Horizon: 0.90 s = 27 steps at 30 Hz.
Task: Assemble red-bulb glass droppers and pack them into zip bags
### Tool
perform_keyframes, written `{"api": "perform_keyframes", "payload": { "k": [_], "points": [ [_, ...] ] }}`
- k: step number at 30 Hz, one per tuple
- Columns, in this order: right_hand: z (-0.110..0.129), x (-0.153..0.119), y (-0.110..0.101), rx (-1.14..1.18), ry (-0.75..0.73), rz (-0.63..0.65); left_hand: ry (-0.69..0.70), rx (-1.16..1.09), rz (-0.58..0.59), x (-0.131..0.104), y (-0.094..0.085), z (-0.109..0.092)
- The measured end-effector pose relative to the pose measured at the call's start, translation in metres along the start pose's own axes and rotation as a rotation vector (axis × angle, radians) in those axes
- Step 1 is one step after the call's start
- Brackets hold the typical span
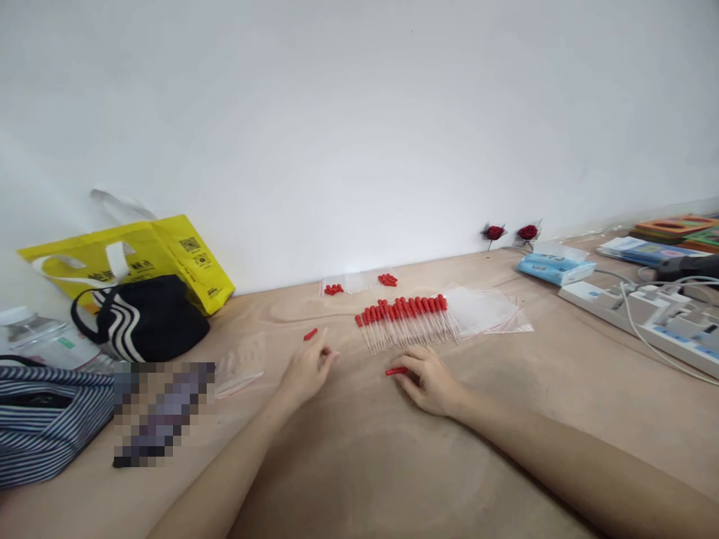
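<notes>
Your right hand [428, 380] has its grip pinched on a small red cylinder [395, 370], held low over the desk [359, 471] just in front of the pale lower ends of a row of red-tipped sticks [416, 307]. Your left hand [306, 370] has its grip released, fingers loosely bent, with a second red cylinder [311, 334] lying on the desk just beyond it. Behind the row, near the wall, you have two small clusters of red pieces [333, 289], while clear plastic bags [483, 311] lie flat by the row's right end.
</notes>
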State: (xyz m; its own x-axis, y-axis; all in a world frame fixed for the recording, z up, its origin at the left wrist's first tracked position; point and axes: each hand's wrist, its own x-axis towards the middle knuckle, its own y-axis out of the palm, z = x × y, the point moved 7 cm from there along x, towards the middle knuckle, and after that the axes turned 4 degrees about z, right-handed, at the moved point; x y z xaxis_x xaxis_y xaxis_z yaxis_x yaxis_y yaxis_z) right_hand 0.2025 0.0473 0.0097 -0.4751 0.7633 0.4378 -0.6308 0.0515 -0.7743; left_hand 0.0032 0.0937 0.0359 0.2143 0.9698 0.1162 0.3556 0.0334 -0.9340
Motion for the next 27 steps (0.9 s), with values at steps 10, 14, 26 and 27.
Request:
{"api": "perform_keyframes", "payload": {
  "k": [10, 14, 26, 27],
  "points": [
    [-0.010, 0.000, 0.000, 0.067, 0.074, 0.035, 0.478, -0.335, -0.071, -0.040, 0.033, -0.057],
    [-0.002, 0.001, 0.001, 0.104, -0.021, 0.043, 0.469, -0.286, -0.088, -0.039, 0.032, -0.057],
    [0.012, -0.003, -0.003, 0.167, -0.197, -0.022, 0.691, -0.178, -0.252, -0.049, 0.030, -0.066],
    [0.014, -0.004, -0.004, 0.150, -0.211, -0.032, 0.699, -0.180, -0.262, -0.049, 0.030, -0.067]
  ]
}}
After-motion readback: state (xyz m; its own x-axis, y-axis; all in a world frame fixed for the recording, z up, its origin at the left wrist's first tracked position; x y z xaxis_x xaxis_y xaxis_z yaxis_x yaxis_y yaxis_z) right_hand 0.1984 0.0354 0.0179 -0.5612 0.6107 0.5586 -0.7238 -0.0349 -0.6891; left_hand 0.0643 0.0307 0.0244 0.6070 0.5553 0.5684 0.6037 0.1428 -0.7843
